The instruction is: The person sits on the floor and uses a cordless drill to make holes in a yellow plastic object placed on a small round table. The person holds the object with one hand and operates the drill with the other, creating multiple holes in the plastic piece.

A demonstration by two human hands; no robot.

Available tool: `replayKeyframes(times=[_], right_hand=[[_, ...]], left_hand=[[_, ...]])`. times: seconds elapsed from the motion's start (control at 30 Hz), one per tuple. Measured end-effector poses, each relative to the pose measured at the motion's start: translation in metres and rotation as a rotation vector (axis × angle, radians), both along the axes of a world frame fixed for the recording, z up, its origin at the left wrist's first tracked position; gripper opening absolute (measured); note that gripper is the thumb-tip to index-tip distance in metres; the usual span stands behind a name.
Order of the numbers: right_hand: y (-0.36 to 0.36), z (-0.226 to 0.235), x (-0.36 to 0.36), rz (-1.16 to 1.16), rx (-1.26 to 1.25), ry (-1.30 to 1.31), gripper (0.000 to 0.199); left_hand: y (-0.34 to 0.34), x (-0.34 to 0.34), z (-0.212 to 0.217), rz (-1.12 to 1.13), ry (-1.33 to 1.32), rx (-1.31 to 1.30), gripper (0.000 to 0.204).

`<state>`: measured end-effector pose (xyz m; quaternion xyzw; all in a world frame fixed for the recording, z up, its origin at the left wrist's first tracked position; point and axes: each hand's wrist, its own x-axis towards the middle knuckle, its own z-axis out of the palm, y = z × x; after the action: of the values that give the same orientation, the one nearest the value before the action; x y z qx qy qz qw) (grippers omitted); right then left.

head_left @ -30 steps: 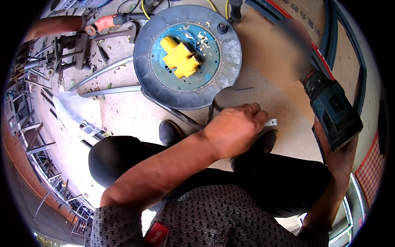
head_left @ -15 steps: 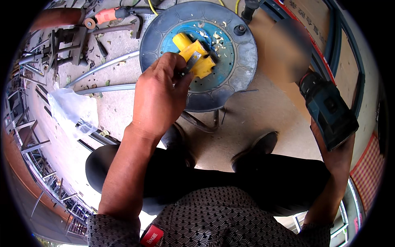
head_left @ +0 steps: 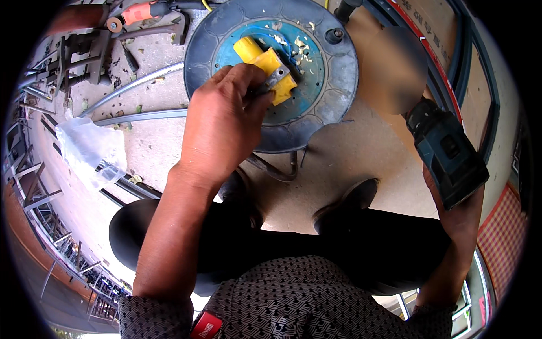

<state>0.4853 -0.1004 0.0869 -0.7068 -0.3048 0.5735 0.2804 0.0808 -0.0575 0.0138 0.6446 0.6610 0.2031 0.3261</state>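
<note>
My left hand pinches a small flat metal plate with a hole near its end, between thumb and fingers. The plate lies over a yellow block-shaped piece on the round reel-like table; whether they touch, I cannot tell. A yellow cylindrical part stands out beyond the block. At the right, my right hand holds a dark teal cordless power tool from below. Most of its fingers are hidden behind the tool, and the tool's front end runs into a blurred patch.
Pale shavings and a blue wire lie on the table, near an upright black knob. An orange angle grinder and a metal clamp-like fixture lie far left. Aluminium profiles and a clear plastic bag are at left.
My left hand has moved slightly away from me, and the metal plate has shifted right over the yellow block and turned a little. My right hand still holds the tool at the right.
</note>
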Motion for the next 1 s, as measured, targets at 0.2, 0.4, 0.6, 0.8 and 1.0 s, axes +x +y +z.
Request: replayKeyframes(times=[0.2,0.4,0.6,0.8,1.0], right_hand=[[-0.002,0.004,0.010,0.262,0.141,0.042,0.049],[-0.002,0.006,0.010,0.281,0.167,0.044,0.048],[0.001,0.010,-0.006,0.589,0.333,-0.314,0.050],[0.004,0.015,-0.009,0.665,0.388,-0.452,0.047],[0.000,0.013,-0.010,0.595,0.366,-0.402,0.048]], left_hand=[[0.002,0.001,0.002,-0.005,0.004,-0.001,0.022],[0.003,0.001,0.002,-0.022,0.048,-0.003,0.024],[0.003,0.001,0.002,-0.026,0.082,0.005,0.022],[0.003,0.003,0.002,-0.023,0.085,0.017,0.020],[0.003,0.003,-0.001,-0.018,0.054,0.049,0.018]])
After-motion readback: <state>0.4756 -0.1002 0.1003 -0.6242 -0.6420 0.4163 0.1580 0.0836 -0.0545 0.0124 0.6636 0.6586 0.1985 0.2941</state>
